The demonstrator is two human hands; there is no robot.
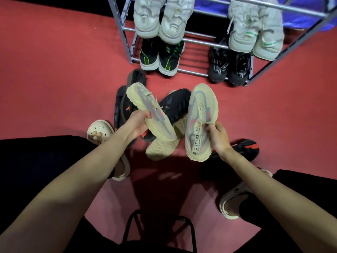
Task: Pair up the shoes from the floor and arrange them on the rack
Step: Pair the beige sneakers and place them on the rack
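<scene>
My left hand [139, 125] grips a beige sneaker with grey and red stripes [145, 105], tilted on its side above the floor pile. My right hand [218, 136] holds the matching beige sneaker [200, 117] by its opening, toe pointing toward the rack. Below them on the red floor lie dark sneakers [175, 105], a dark shoe with an orange mark [124, 108], a beige sole-up shoe [162, 148] and a black and red shoe [244, 148]. The metal rack [198, 42] stands ahead with pairs on two levels.
The rack holds two white pairs [160, 17] [255, 28] on the upper bars, and a black-green pair [158, 57] and a black pair [229, 66] on the lower bars. My feet wear cream clogs [99, 130] [231, 203]. A black stool frame [158, 232] stands below me.
</scene>
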